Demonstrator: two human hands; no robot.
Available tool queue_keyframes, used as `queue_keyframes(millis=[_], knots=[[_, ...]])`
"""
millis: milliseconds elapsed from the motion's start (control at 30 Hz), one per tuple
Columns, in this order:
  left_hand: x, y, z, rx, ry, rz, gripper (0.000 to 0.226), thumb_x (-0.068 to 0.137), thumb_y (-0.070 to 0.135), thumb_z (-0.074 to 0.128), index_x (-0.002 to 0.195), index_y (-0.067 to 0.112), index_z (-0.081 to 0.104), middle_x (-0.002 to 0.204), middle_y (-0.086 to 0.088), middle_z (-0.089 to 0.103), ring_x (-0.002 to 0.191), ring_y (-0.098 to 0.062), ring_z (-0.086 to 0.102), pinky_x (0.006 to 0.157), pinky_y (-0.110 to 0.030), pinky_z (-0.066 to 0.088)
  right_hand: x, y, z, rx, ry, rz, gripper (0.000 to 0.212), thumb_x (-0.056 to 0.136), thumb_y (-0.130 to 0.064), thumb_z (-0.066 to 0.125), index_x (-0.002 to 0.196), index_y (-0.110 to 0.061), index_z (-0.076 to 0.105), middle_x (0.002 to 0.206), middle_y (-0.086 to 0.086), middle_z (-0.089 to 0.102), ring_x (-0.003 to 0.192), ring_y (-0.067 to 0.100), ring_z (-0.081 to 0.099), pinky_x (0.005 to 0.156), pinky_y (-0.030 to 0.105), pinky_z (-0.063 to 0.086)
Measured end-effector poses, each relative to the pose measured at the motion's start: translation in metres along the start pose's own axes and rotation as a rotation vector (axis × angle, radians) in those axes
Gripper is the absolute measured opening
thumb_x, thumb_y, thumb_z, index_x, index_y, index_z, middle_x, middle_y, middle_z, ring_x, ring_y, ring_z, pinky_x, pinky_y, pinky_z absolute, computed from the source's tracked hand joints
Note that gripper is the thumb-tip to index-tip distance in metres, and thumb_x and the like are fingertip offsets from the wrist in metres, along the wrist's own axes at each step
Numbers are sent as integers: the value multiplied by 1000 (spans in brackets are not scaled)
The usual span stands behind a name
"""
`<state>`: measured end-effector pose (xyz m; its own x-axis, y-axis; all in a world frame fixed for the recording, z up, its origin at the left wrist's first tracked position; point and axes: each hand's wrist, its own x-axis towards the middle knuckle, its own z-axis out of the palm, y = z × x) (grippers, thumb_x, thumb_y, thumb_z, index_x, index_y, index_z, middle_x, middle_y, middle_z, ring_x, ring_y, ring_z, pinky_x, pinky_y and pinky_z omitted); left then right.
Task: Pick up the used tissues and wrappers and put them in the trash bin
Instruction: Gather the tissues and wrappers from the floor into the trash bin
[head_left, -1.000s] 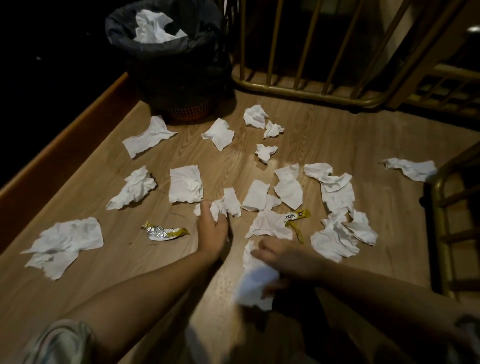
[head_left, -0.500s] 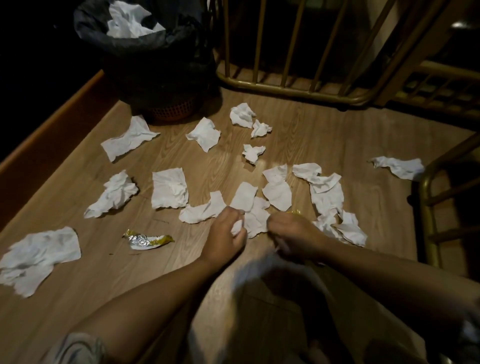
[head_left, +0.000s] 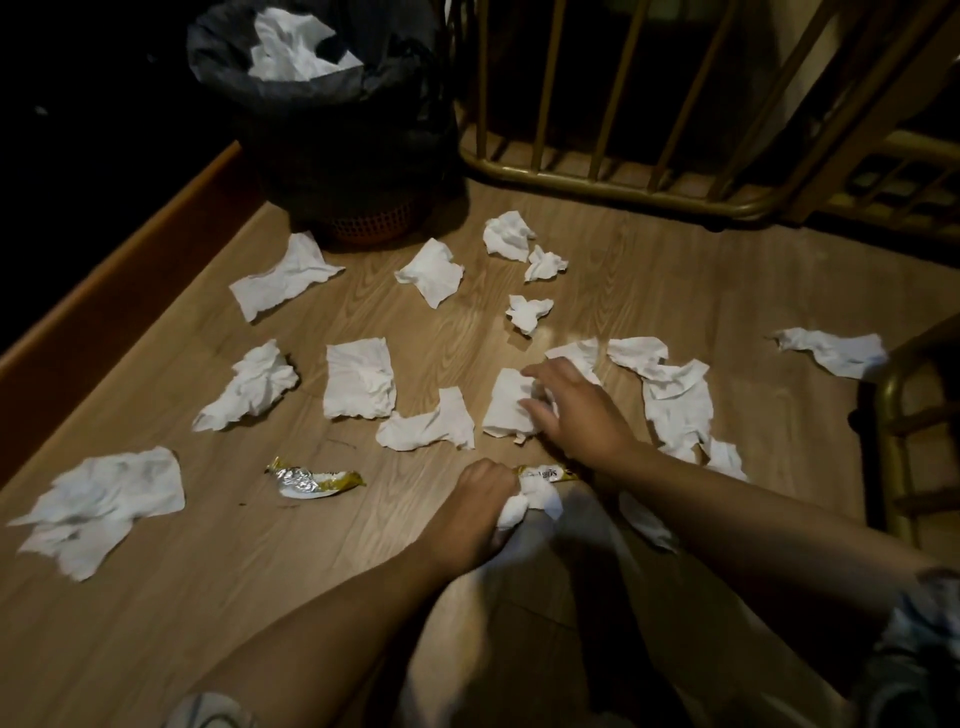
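Several crumpled white tissues lie scattered on the wooden floor. My left hand (head_left: 480, 501) is shut on a bunch of tissues (head_left: 535, 501) together with a yellow wrapper (head_left: 550, 474). My right hand (head_left: 576, 410) reaches over a flat tissue (head_left: 506, 410), fingers spread and touching it. A silver and yellow wrapper (head_left: 311, 478) lies left of my left hand. The trash bin (head_left: 332, 135), lined with a black bag, stands at the back left with white tissues (head_left: 296, 52) inside.
A brass railing (head_left: 613, 171) runs along the back, and another brass frame (head_left: 898, 447) stands at the right. A wooden skirting board (head_left: 119, 291) borders the floor on the left. Tissues lie at the far left (head_left: 104, 506) and far right (head_left: 836, 351).
My left hand has gathered tissues and the yellow wrapper into its grip and drawn back. My right hand has moved forward onto a flat tissue. The camera has tilted slightly.
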<state>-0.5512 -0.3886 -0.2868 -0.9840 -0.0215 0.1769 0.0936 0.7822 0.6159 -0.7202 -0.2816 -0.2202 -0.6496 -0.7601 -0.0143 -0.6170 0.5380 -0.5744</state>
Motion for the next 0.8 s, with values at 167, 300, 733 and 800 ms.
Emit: queue_keyframes(millis=[167, 300, 733, 800], knots=[[-21, -7, -41, -52, 100, -206, 54, 74, 60, 73, 107, 18, 62, 100, 3, 64, 93, -8, 54, 81, -24, 39, 2, -18, 29, -90, -198, 41, 66, 88, -56, 55, 145, -31, 33, 150, 1, 31, 127, 25, 46, 98, 38, 43], [-25, -16, -65, -66, 250, -318, 50, 87, 62, 49, 84, 17, 69, 83, 0, 61, 81, -13, 53, 73, -32, 41, -2, -26, 50, -109, -145, 230, 65, 87, -52, 59, 143, -30, 33, 137, 6, 38, 118, 27, 50, 91, 36, 44], [10, -28, -51, -68, 211, -446, 41, 90, 20, 64, 129, 11, 56, 140, -8, 49, 131, -20, 43, 111, -31, 32, 13, -29, 39, 251, 183, 75, 56, 90, -55, 49, 54, -12, 53, 67, -1, 47, 62, 9, 49, 61, 20, 32], [4, -25, -42, -27, 168, -439, 51, 91, 24, 60, 140, 17, 46, 137, -6, 52, 126, -21, 45, 106, -30, 33, 15, -28, 39, 341, 190, 89, 56, 95, -49, 45, 62, -7, 62, 75, 0, 53, 70, 4, 53, 63, 13, 35]])
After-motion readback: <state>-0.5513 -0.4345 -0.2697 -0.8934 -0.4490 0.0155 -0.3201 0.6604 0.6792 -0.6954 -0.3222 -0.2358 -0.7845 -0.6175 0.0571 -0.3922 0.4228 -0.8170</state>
